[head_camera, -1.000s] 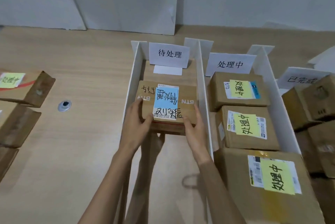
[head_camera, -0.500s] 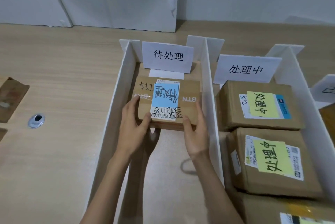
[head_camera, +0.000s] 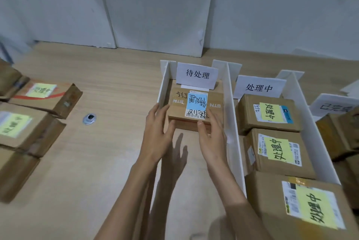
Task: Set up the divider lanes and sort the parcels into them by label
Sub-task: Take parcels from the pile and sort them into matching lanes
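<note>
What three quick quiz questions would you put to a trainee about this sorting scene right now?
1. How many parcels are visible in the lane behind the 处理中 sign?
2. Multiple choice: the handwritten labels on those parcels are A) blue, B) yellow, C) red.
3. True or false: the blue-label parcel lies in that same lane.

Key
1. Three.
2. B.
3. False; it lies in the lane behind the 待处理 sign.
</note>
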### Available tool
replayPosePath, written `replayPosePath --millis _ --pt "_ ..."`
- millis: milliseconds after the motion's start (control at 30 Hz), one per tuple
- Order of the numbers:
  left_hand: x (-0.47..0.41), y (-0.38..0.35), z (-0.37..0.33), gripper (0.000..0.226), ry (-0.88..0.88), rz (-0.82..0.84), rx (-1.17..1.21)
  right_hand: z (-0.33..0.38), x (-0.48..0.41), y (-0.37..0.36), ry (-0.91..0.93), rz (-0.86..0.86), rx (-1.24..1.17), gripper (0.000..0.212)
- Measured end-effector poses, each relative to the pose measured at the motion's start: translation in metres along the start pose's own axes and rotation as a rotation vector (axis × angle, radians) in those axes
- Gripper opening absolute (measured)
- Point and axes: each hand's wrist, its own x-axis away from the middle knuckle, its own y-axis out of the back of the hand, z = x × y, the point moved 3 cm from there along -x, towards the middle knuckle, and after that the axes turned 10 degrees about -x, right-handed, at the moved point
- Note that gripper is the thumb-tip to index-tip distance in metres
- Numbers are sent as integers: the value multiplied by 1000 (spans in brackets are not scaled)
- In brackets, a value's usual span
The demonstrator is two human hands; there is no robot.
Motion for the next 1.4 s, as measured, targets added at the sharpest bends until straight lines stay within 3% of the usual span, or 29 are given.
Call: replayPosePath --millis 267,600,833,1100,1400 --pt "100 161 39 48 -22 -131 -43 80 125 -82 93 112 -23 49" --pt "246 404 149 49 40 -367 -148 184 307 -242 239 336 -37 50" --pt "311 519 226 49 113 -515 -192 215 382 -331 263 440 -76 47" --pt "312 586 316 46 178 -513 -206 225 400 -440 254 492 -64 49" --pt "226 639 408 48 171 -363 -271 219 361 -569 129 428 -137 46"
